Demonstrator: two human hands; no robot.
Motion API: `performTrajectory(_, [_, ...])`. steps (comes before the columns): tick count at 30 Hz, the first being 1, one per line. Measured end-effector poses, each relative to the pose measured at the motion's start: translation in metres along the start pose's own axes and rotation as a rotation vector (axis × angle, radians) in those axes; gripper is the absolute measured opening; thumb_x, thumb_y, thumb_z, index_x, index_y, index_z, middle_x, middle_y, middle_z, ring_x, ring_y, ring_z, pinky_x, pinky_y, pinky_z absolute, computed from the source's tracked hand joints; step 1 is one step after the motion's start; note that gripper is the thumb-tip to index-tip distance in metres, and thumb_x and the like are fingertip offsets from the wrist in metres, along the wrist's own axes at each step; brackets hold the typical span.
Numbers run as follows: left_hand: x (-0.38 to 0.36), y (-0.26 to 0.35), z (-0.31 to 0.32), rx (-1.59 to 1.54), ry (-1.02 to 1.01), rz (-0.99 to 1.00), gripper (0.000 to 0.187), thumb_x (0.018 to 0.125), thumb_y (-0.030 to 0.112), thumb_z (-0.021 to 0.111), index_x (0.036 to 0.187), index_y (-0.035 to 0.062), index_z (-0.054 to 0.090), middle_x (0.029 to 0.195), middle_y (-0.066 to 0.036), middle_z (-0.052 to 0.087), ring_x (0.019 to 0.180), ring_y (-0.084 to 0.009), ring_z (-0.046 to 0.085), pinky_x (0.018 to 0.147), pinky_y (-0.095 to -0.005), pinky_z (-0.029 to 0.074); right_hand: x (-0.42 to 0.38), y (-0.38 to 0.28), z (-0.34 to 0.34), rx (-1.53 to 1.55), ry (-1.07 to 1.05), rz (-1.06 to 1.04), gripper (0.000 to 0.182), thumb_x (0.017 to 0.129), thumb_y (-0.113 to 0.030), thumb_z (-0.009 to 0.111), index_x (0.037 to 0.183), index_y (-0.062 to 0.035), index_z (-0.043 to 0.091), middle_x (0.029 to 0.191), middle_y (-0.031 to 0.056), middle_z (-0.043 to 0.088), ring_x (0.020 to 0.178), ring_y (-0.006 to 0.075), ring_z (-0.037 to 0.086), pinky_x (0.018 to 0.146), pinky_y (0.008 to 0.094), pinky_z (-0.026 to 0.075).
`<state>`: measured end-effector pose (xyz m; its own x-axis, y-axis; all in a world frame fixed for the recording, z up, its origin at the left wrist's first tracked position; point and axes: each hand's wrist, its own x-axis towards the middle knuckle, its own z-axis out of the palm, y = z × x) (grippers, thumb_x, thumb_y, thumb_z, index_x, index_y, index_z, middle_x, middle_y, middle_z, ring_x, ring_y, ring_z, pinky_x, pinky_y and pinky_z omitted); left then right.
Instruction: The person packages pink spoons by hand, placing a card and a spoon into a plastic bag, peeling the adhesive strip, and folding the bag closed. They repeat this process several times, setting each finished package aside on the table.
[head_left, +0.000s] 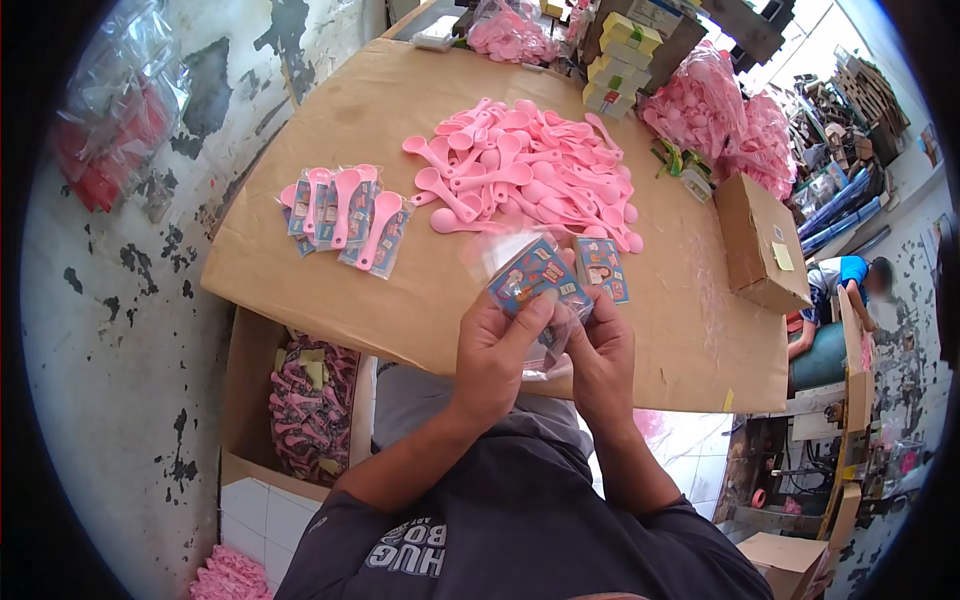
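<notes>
Hands are meeting low over the near edge of the desk (300,270), both closing on one clear plastic sleeve (500,255) with a printed card (535,278) inside it. The left hand (495,350) is pinching the sleeve's lower end, thumb lying up across the front of the card; its grip is closed firmly on the plastic. The right hand (603,350) is pressing in from 3 o'clock, fingertips curled onto the sleeve's right edge, grip likewise closed on it.

The sleeve's long axis is running from 5 o'clock up toward 11 o'clock, so its open, loose end is pointing away from the body, toward the pile of pink spoons (530,175). That pile is lying at 12 o'clock from the hands, well apart from them, with most handles slanting from 10 toward 4 o'clock. The nearest spoons are sitting slightly closer to the right hand than to the left.

A second printed card (603,268) is resting flat on the desk just beside the right fingertips, at 12 o'clock from them. Finished packets (345,215), each a spoon with a card, are lying at 10 o'clock, nearer the left hand.
</notes>
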<state>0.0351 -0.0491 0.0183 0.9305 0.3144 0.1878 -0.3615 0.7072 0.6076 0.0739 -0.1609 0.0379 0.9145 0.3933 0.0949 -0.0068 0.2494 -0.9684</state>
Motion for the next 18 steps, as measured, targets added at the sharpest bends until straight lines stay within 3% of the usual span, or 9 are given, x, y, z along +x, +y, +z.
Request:
performTrajectory(3, [-0.005, -0.006, -0.008, 0.064, 0.069, -0.042, 0.041, 0.103, 0.004, 0.056, 0.143, -0.0010, 0.050, 0.134, -0.015, 0.063, 0.113, -0.0157, 0.065, 0.096, -0.0304, 0.054, 0.000, 0.006, 0.001, 0.058, 0.057, -0.010, 0.018, 0.101, -0.013, 0.066, 0.111, 0.0011, 0.064, 0.088, 0.0060, 0.070, 0.070, 0.0092, 0.065, 0.058, 0.0240, 0.054])
performTrajectory(6, [0.003, 0.002, -0.003, 0.031, 0.030, -0.016, 0.049, 0.101, 0.000, 0.055, 0.149, 0.0016, 0.044, 0.138, -0.016, 0.060, 0.118, -0.0161, 0.063, 0.097, -0.0309, 0.053, -0.001, 0.006, -0.005, 0.119, 0.042, 0.040, 0.018, 0.100, -0.013, 0.067, 0.110, 0.0013, 0.065, 0.088, 0.0075, 0.071, 0.066, 0.0110, 0.066, 0.059, 0.0251, 0.055])
performTrajectory(9, [0.012, 0.012, 0.005, -0.190, 0.019, 0.036, 0.059, 0.100, -0.003, 0.053, 0.155, 0.0070, 0.035, 0.143, -0.020, 0.055, 0.124, -0.0206, 0.061, 0.103, -0.0339, 0.051, -0.002, 0.002, -0.004, 0.123, 0.059, 0.110, 0.015, 0.098, -0.012, 0.069, 0.105, 0.0005, 0.064, 0.085, 0.0076, 0.071, 0.062, 0.0122, 0.066, 0.057, 0.0258, 0.055])
performTrajectory(11, [0.016, 0.014, 0.002, -0.253, -0.025, 0.087, 0.070, 0.099, 0.002, 0.052, 0.161, 0.0151, 0.022, 0.147, -0.026, 0.048, 0.141, -0.0370, 0.046, 0.111, -0.0463, 0.047, -0.002, 0.004, -0.004, 0.123, 0.085, 0.141, 0.014, 0.097, -0.011, 0.070, 0.101, -0.0002, 0.063, 0.083, 0.0070, 0.070, 0.060, 0.0125, 0.065, 0.056, 0.0259, 0.055])
performTrajectory(14, [0.022, 0.020, -0.001, -0.305, -0.043, 0.082, 0.058, 0.103, 0.003, 0.047, 0.158, 0.0121, 0.029, 0.145, -0.025, 0.050, 0.129, -0.0325, 0.058, 0.110, -0.0439, 0.049, -0.003, 0.013, -0.003, 0.074, 0.050, 0.128, 0.015, 0.095, -0.010, 0.073, 0.094, -0.0030, 0.060, 0.080, 0.0045, 0.068, 0.058, 0.0109, 0.063, 0.053, 0.0238, 0.050])
performTrajectory(18, [0.020, 0.018, -0.011, -0.293, -0.032, 0.053, 0.060, 0.101, 0.010, 0.052, 0.157, 0.0138, 0.029, 0.144, -0.025, 0.050, 0.131, -0.0367, 0.056, 0.108, -0.0504, 0.051, -0.002, 0.021, 0.000, 0.077, -0.012, 0.155, 0.018, 0.094, -0.012, 0.075, 0.095, -0.0050, 0.058, 0.080, 0.0020, 0.066, 0.060, 0.0074, 0.058, 0.053, 0.0212, 0.043])
